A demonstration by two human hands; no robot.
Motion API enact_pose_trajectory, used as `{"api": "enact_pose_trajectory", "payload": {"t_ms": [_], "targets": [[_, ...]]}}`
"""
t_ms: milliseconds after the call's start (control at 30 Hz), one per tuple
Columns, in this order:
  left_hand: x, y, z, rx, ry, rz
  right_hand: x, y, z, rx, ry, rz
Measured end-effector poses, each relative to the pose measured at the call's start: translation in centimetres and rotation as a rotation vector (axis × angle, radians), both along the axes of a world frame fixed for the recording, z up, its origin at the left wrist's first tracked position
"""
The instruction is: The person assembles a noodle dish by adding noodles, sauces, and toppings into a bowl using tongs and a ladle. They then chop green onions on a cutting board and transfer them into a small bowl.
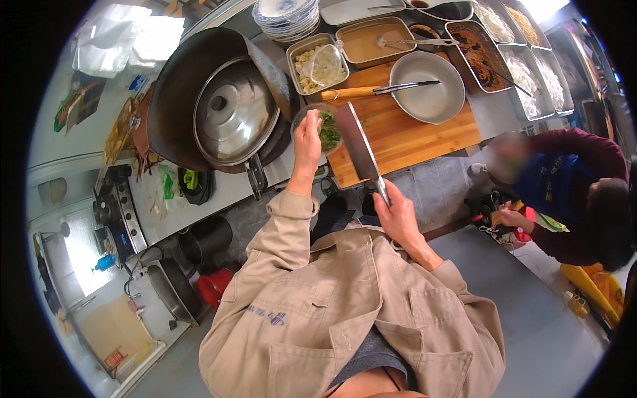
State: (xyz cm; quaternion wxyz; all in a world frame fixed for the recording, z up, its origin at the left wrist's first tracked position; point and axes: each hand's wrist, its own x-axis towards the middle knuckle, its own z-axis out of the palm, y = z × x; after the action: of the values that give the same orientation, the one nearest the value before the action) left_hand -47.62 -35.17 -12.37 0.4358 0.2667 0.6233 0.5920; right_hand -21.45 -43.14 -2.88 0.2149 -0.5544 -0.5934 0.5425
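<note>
My right hand (399, 215) grips the handle of a cleaver (359, 144). The wide blade points away from me over the left part of a wooden cutting board (423, 142). Beside the blade, my left hand (308, 144) is raised at the near left side of a bowl (340, 148) of chopped green herbs (329, 132). Its fingers are close together and cover part of the bowl; whether anything is in them is hidden. Farther back on the board rests a metal bowl (423, 107) with dark chopsticks (410, 87) across it. A wooden-handled tool (351, 93) lies next to it.
On the left stands a large dark pot (174, 99) with a metal lid (234, 114) inside. Trays of diced food (306, 62), brown liquid (366, 42), red sauce (470, 52) and white noodles (527, 79) line the back. Another person (562, 164) is at the right.
</note>
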Motion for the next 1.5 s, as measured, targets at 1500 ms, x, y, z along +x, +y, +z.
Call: {"api": "enact_pose_trajectory", "payload": {"t_ms": [1500], "targets": [[5.9,-1.9,3.6,0.088,0.288,-0.179,6.7,2.0,-6.7,0.214,-0.083,-0.003]]}}
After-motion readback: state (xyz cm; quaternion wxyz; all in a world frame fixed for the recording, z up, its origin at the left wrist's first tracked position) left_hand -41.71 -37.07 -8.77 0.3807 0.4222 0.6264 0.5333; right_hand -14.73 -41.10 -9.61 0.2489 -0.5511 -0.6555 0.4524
